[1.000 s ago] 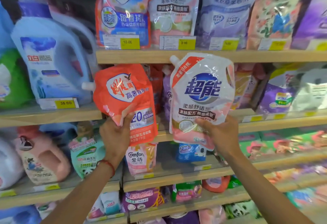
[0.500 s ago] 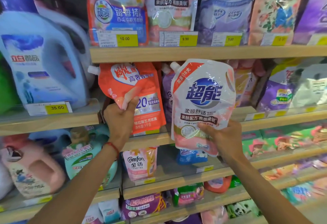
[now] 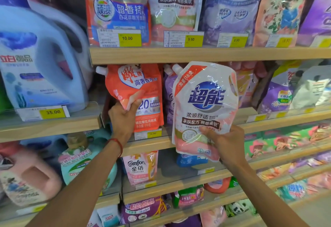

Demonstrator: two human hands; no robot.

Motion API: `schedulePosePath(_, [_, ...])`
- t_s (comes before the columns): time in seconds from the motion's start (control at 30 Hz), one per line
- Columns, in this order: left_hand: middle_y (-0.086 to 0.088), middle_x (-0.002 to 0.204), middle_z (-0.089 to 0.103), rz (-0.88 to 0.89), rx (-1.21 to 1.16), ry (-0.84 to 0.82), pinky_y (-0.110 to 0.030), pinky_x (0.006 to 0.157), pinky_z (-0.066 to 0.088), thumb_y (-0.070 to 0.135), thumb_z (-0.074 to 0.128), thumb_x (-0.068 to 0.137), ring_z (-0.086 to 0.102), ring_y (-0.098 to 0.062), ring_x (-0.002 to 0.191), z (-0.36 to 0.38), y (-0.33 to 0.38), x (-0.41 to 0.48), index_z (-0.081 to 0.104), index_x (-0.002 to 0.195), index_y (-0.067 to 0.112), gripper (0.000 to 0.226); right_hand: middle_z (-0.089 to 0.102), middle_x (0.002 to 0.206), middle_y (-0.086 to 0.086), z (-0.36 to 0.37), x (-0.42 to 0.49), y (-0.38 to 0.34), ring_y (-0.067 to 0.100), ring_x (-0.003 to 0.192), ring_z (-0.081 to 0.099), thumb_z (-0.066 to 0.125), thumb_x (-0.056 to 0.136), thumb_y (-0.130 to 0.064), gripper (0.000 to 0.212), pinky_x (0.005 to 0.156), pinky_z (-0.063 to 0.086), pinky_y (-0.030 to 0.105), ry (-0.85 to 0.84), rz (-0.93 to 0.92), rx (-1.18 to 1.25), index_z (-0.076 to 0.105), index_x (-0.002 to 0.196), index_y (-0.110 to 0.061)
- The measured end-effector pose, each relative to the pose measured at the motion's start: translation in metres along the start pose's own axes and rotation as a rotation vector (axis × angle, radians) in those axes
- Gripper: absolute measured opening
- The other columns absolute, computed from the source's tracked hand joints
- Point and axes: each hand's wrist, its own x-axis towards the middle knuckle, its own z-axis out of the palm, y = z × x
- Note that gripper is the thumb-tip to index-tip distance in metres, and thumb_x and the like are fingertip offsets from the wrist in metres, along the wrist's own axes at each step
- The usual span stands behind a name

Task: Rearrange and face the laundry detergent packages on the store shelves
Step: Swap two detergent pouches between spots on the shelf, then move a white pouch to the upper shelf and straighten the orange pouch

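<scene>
Head view: the left hand (image 3: 123,117) grips the lower left corner of the orange pouch (image 3: 133,85), thumb across its front and the other fingers hidden behind it. The pouch rises above those fingers at the middle shelf (image 3: 152,145), its bottom edge concealed by a price tag (image 3: 147,134). The right hand (image 3: 228,142) pinches the white pouch (image 3: 204,105) low on its front, thumb showing and the other fingers out of sight behind; the pouch stands above the fingers, forward of the shelf edge, and covers most of a purple pouch (image 3: 168,99) between the two hands. A blue jug (image 3: 39,69), left of the left fingers, is blurred and cut off by the frame.
</scene>
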Motion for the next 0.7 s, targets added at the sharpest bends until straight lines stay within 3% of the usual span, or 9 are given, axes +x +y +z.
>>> schedulePosePath(0.13, [-0.001,0.085,0.077,-0.056,0.036,-0.046,-0.042,0.064,0.063,0.047,0.079,0.084,0.074,-0.018,0.071,0.003,-0.012,0.003,0.078,0.1,0.016,0.035,0.081,0.089,-0.004,0.003,-0.004,0.0,0.015,0.082,0.079,0.084,0.078,0.0,0.022,0.064,0.062,0.026,-0.001,0.01,0.001,0.078,0.098,-0.008])
schedulePosePath(0.3, [0.013,0.073,0.07,-0.105,0.011,-0.084,-0.016,0.052,0.052,0.025,0.082,0.086,0.066,0.007,0.055,0.002,-0.019,0.0,0.078,0.093,0.012,0.015,0.081,0.088,-0.006,0.009,-0.007,-0.001,0.012,0.081,0.078,0.082,0.079,0.002,0.022,0.061,0.06,0.021,-0.003,0.03,0.001,0.078,0.1,-0.005])
schedulePosePath(0.4, [0.009,0.082,0.074,-0.133,0.045,-0.132,-0.024,0.065,0.06,0.025,0.085,0.082,0.069,0.004,0.062,-0.004,-0.021,0.003,0.077,0.099,0.018,0.02,0.081,0.087,-0.007,0.013,-0.008,-0.002,0.012,0.08,0.078,0.082,0.08,0.002,0.021,0.06,0.058,0.019,-0.002,0.038,0.02,0.077,0.099,-0.006])
schedulePosePath(0.5, [-0.002,0.105,0.077,-0.211,0.042,-0.17,-0.037,0.08,0.061,0.024,0.087,0.079,0.074,-0.014,0.082,-0.011,-0.017,0.004,0.072,0.116,0.015,0.041,0.081,0.09,-0.003,0.015,-0.011,0.0,0.015,0.084,0.079,0.083,0.08,-0.001,0.021,0.066,0.062,0.028,0.007,0.068,0.032,0.078,0.1,-0.008])
schedulePosePath(0.57, [-0.001,0.114,0.074,-0.212,0.035,-0.151,-0.034,0.083,0.06,0.021,0.087,0.08,0.072,-0.013,0.094,-0.015,-0.01,-0.002,0.063,0.121,0.017,0.048,0.081,0.093,-0.001,0.016,-0.015,0.003,0.018,0.087,0.079,0.083,0.08,-0.001,0.021,0.073,0.064,0.036,0.005,0.086,0.051,0.079,0.099,-0.008])
schedulePosePath(0.63, [0.001,0.12,0.071,-0.182,0.018,-0.111,-0.021,0.082,0.058,0.02,0.085,0.081,0.068,-0.003,0.098,-0.018,-0.005,-0.014,0.055,0.125,0.02,0.053,0.081,0.092,-0.001,0.015,-0.02,0.004,0.018,0.087,0.079,0.082,0.08,0.001,0.02,0.073,0.065,0.035,-0.012,0.086,0.075,0.079,0.097,-0.01])
schedulePosePath(0.7, [0.0,0.13,0.067,-0.11,0.026,-0.06,-0.023,0.092,0.057,0.021,0.083,0.084,0.066,-0.007,0.111,-0.021,-0.001,-0.027,0.049,0.135,0.017,0.062,0.081,0.089,-0.004,0.013,-0.024,0.005,0.016,0.085,0.079,0.082,0.08,0.003,0.021,0.071,0.064,0.031,-0.032,0.089,0.089,0.079,0.094,-0.013])
